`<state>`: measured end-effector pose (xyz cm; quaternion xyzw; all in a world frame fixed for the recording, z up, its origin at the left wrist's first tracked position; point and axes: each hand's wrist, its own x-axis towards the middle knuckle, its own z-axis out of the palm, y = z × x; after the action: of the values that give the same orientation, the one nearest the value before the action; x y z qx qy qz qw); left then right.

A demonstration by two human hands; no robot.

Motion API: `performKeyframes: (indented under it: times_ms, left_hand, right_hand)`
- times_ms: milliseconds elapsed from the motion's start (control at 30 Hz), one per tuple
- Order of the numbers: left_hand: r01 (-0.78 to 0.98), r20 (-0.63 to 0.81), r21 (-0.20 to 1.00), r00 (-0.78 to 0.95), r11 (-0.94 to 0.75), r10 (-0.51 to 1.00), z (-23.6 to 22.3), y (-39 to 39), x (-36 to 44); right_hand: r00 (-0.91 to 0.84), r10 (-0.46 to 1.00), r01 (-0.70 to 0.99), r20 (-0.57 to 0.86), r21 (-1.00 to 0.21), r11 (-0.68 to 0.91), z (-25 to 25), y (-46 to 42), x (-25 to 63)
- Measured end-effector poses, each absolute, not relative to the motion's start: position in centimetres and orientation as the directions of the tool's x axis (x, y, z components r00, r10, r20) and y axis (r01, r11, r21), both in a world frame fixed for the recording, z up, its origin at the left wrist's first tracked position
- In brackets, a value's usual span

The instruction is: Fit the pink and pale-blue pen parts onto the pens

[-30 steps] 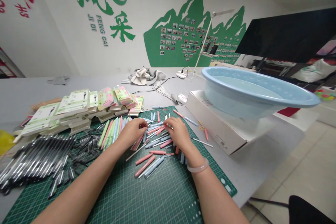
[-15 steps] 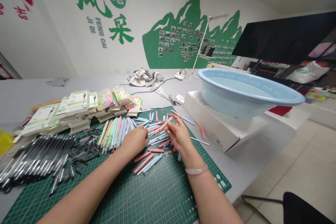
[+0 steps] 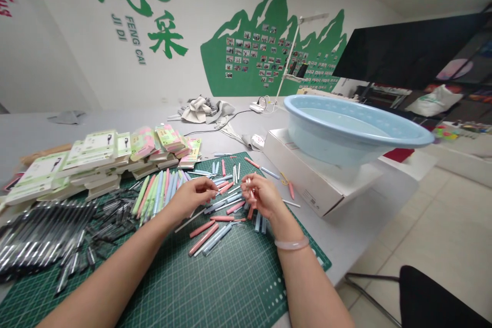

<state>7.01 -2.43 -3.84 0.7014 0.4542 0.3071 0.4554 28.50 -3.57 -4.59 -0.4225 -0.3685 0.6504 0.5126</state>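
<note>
My left hand (image 3: 198, 195) hovers over the left side of the loose pen parts, its fingertips drawn together. A thin white stick (image 3: 188, 221) runs out below that hand; I cannot tell whether the fingers hold it. My right hand (image 3: 263, 197), with a pale bangle at its wrist, is closed round a pink pen part (image 3: 252, 195), mostly covered by the fingers. Between and below both hands lie pink barrels (image 3: 203, 239), blue barrels (image 3: 218, 240) and white sticks. Left of them is a row of pastel pens (image 3: 154, 195). Everything rests on a green cutting mat (image 3: 184, 287).
Clear-barrelled black pens (image 3: 46, 233) and black caps (image 3: 115, 215) cover the mat's left. Behind them stand stacked pen boxes (image 3: 90, 151). At right a blue basin (image 3: 346, 143) sits on a white box (image 3: 311, 184). Grey cloths (image 3: 203, 110) and a cable lie at the back.
My left hand has lifted and drawn slightly left, uncovering the white stick. My right fingers have curled inward, bringing the pink part closer to the palm. The view has shifted slightly.
</note>
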Motion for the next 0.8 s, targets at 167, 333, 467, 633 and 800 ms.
performKeyframes:
  times_ms: [167, 333, 467, 633, 800]
  left_hand:
    - [0.283, 0.013, 0.948, 0.426, -0.147, 0.905, -4.4, -2.6, 7.3]
    - [0.251, -0.046, 0.966, 0.391, -0.058, 0.919, -4.5, -2.4, 7.2]
    - [0.218, -0.106, 0.975, 0.331, 0.033, 0.938, -4.0, -2.5, 7.1]
    - [0.189, -0.101, 0.981, 0.320, 0.041, 0.942, -3.9, -2.6, 7.1]
    - [0.129, -0.083, 0.991, 0.373, 0.037, 0.924, -4.7, -2.6, 7.2]
  right_hand:
    - [-0.146, 0.988, 0.282, -0.043, -0.960, 0.000, -5.5, -5.0, 28.8]
    - [-0.202, 0.978, 0.716, 0.059, -0.672, 0.188, -6.1, -7.1, 29.7]
    - [-0.189, 0.979, 0.836, 0.080, -0.510, 0.204, -5.9, -7.8, 29.4]
    - [-0.232, 0.966, 0.913, 0.113, -0.317, 0.256, -6.0, -7.8, 28.2]
    - [-0.258, 0.958, 0.916, 0.129, -0.282, 0.285, -6.1, -7.7, 27.4]
